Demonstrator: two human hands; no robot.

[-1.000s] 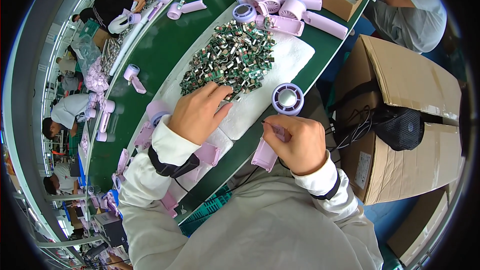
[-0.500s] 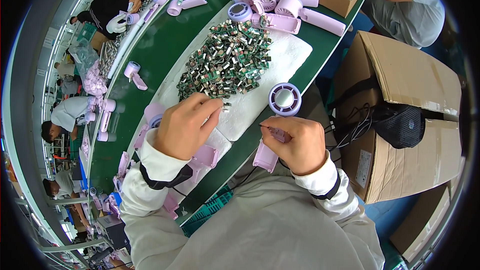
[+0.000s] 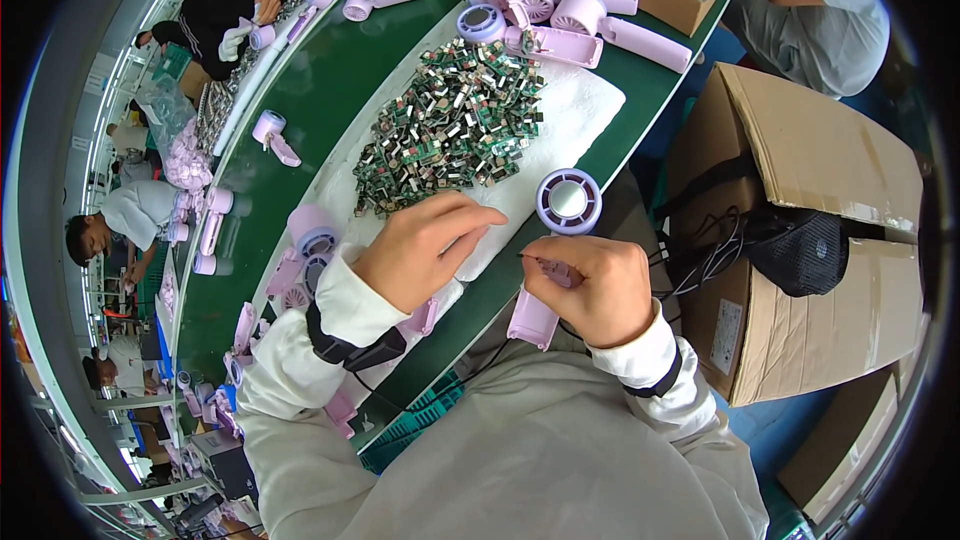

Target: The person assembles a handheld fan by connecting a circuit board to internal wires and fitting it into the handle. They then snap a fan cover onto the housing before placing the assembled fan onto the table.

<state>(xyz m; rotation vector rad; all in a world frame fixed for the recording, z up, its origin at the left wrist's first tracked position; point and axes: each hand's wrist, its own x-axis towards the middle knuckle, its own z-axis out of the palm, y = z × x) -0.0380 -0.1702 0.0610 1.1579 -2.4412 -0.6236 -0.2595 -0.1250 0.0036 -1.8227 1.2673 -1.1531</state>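
Over the white pad (image 3: 580, 105): left hand (image 3: 428, 250), thumb and fingers drawn narrow, near the heap; whether it grips anything, I cannot tell.
Heap (image 3: 450, 125): small jagged green circuit boards with shiny metal parts, too many to count.
Right hand (image 3: 592, 288): closed around one fan (image 3: 569, 200), seen beside the near edge of the green bench (image 3: 330, 90).
Fan's look: smooth plastic; round lilac head, dark slots circling one silvery disc; pink, squared handle showing below the hand.
Wristbands (image 3: 655, 380): two, black.
Pad's far end: at least four rounded fan heads (image 3: 482, 24).
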